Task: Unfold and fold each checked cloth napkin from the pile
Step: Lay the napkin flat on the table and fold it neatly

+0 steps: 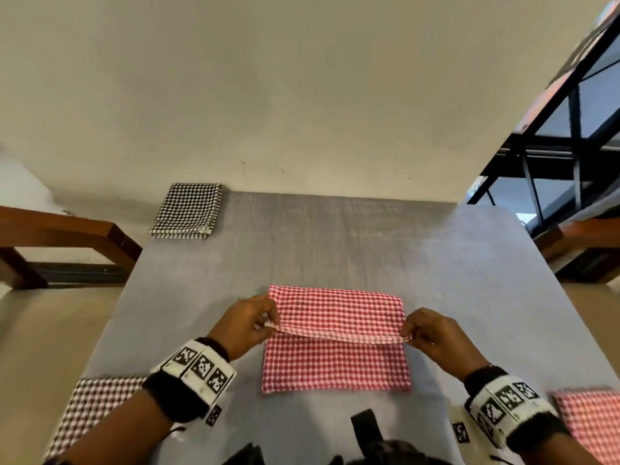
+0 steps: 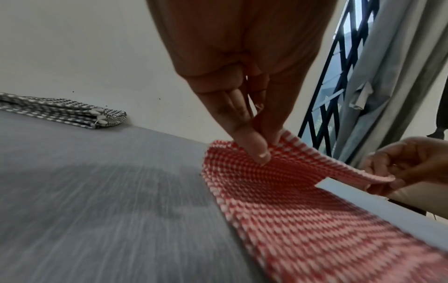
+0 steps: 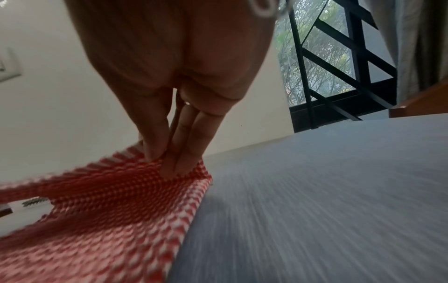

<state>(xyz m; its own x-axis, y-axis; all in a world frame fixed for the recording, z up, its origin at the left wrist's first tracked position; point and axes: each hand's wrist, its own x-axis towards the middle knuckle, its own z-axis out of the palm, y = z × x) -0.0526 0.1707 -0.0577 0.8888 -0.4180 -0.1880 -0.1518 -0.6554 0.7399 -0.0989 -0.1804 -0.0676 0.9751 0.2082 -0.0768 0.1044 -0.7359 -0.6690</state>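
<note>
**Ana:** What is on the big grey table (image 1: 436, 263)?

**Ben:** A red checked napkin (image 1: 335, 360) lies in the middle, right in front of the person. Its long side runs from left to right. A black checked pile (image 1: 186, 209) sits far off at the back left corner. Another dark checked cloth (image 1: 90, 407) is near the left arm, and one more red cloth (image 1: 593, 421) is near the right arm.

**Ana:** What are the hands doing?

**Ben:** The left hand (image 1: 245, 325) pinches the left end of the top flap with thumb and fingertips. The right hand (image 1: 436, 337) pinches the right end the same way. Each hand holds cloth and nothing else.

**Ana:** Where is the flap?

**Ben:** It is lifted a little off the bottom layer. Its free edge hangs across the middle of the napkin, between the two hands. The fold line is on the far side.

**Ana:** Which hand is closer?

**Ben:** Both look about the same. I think the flap must travel either toward the person or away, with both hands moving together so the edge stays straight.
</note>
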